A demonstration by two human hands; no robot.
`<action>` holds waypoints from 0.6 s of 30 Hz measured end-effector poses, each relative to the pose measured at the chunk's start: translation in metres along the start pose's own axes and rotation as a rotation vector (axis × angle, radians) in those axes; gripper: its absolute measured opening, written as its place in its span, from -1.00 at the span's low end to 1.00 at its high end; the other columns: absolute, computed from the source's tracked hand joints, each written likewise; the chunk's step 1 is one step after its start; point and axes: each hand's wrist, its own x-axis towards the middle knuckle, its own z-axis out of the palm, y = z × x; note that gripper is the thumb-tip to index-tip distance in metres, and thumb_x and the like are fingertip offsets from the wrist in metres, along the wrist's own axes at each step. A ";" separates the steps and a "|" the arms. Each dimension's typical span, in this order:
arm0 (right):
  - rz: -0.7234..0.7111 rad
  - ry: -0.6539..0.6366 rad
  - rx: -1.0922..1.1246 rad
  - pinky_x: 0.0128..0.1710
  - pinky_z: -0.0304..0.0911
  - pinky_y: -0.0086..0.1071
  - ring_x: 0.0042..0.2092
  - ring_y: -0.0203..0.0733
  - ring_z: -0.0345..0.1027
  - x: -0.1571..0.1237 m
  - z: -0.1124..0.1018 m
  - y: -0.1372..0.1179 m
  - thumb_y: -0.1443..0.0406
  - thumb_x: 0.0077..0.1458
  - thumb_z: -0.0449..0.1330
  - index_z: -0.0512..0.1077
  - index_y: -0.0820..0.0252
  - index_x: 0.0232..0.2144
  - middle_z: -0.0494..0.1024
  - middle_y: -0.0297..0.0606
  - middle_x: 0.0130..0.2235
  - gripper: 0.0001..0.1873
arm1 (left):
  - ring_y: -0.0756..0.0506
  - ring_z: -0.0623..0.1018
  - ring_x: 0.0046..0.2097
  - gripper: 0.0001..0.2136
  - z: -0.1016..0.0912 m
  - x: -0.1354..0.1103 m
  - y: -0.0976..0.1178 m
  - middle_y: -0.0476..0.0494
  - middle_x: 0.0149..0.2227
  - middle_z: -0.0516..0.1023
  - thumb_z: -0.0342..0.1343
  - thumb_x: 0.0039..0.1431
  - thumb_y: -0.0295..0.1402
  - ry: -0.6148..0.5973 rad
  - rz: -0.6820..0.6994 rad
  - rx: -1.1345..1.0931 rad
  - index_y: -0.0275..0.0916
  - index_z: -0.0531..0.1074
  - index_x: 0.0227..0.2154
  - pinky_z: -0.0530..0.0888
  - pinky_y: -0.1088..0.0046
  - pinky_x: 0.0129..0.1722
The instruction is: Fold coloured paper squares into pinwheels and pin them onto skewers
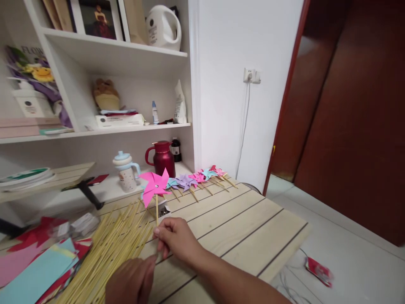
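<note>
A bright pink paper pinwheel (157,185) stands upright on a thin wooden stick (157,209). My right hand (175,238) pinches that stick between thumb and fingers, low down. Just below and to the left is my left hand (131,278), its fingers curled together near the stick's lower end; what they hold, if anything, is hidden. Many loose wooden sticks (117,236) lie to the left, partly beneath my left hand. Behind the pink pinwheel rest several others, among them a purple pinwheel (185,182) and a magenta pinwheel (198,177). A small box of metal pieces (163,210) sits behind my right hand.
Coloured paper sheets (38,270) lie at the left of the slatted table (253,228). Along its back stand a red jug (163,159) and a blue-lidded cup (125,173), below white shelves (139,131). A red packet (319,271) and cables are on the floor at right.
</note>
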 end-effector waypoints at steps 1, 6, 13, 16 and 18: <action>-0.002 0.004 -0.015 -0.67 0.08 -0.54 -0.70 -0.43 0.17 0.001 -0.003 -0.001 0.20 0.10 0.17 0.38 0.21 -0.52 0.37 -0.49 -0.67 -0.77 | 0.03 0.48 -0.61 -0.67 0.003 0.002 0.003 0.06 -0.63 0.50 -0.13 0.37 -0.34 -0.017 0.058 0.027 -0.18 0.46 -0.45 0.35 0.51 -0.58; -0.017 0.028 -0.128 -0.68 0.08 -0.54 -0.71 -0.43 0.18 0.004 -0.018 -0.012 0.30 0.15 0.12 0.39 0.21 -0.52 0.40 -0.48 -0.65 -0.79 | 0.03 0.43 -0.63 -0.72 0.017 0.004 0.016 0.08 -0.66 0.43 -0.09 0.33 -0.46 -0.033 0.298 0.078 -0.19 0.42 -0.48 0.30 0.46 -0.56; 0.061 0.163 -0.454 -0.52 0.26 -0.48 -0.58 -0.40 0.29 -0.005 -0.100 -0.014 0.24 0.28 0.09 0.47 0.26 -0.36 0.46 -0.41 -0.52 -0.75 | 0.02 0.48 -0.55 -0.76 0.016 0.003 0.017 0.04 -0.58 0.49 -0.06 0.31 -0.48 -0.024 0.217 0.083 -0.21 0.41 -0.46 0.34 0.44 -0.47; 0.175 0.245 -0.607 -0.24 0.44 -0.26 -0.23 -0.22 0.47 -0.009 -0.152 -0.007 0.18 0.26 0.15 0.42 0.26 -0.08 0.53 -0.22 -0.14 -0.72 | 0.01 0.46 -0.56 -0.73 0.020 0.000 0.018 0.04 -0.61 0.44 -0.06 0.30 -0.47 -0.069 0.205 0.103 -0.20 0.39 -0.51 0.34 0.43 -0.48; 0.243 0.292 -0.698 -0.12 0.42 -0.15 -0.09 -0.13 0.45 -0.010 -0.180 -0.002 0.20 0.26 0.17 0.38 0.24 0.01 0.49 -0.16 -0.01 -0.67 | 0.00 0.44 -0.57 -0.72 0.024 -0.003 0.017 0.05 -0.63 0.42 -0.06 0.30 -0.47 -0.105 0.190 0.117 -0.19 0.36 -0.54 0.33 0.42 -0.50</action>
